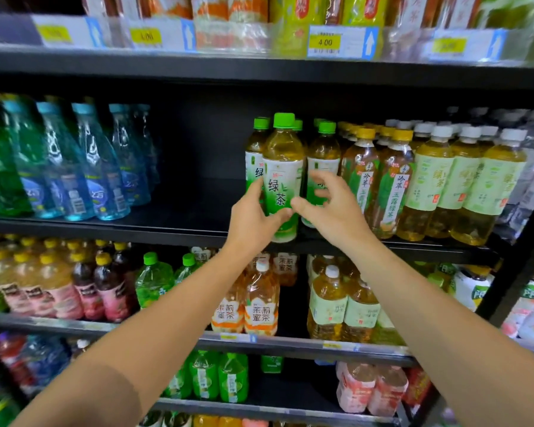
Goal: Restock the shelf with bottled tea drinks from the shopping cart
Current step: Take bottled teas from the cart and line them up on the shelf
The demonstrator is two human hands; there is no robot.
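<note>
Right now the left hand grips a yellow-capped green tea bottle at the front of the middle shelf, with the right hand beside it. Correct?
Not quite. In the head view, the bottle in the left hand has a green cap, not yellow. The right hand is beside it, at the middle shelf.

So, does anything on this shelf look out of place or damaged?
Nothing looks spilled or damaged. One green tea bottle sits ahead of its row at the shelf edge, gripped by the left hand, not yet pushed back. The right hand is beside it. A wide gap lies to its left.
</note>
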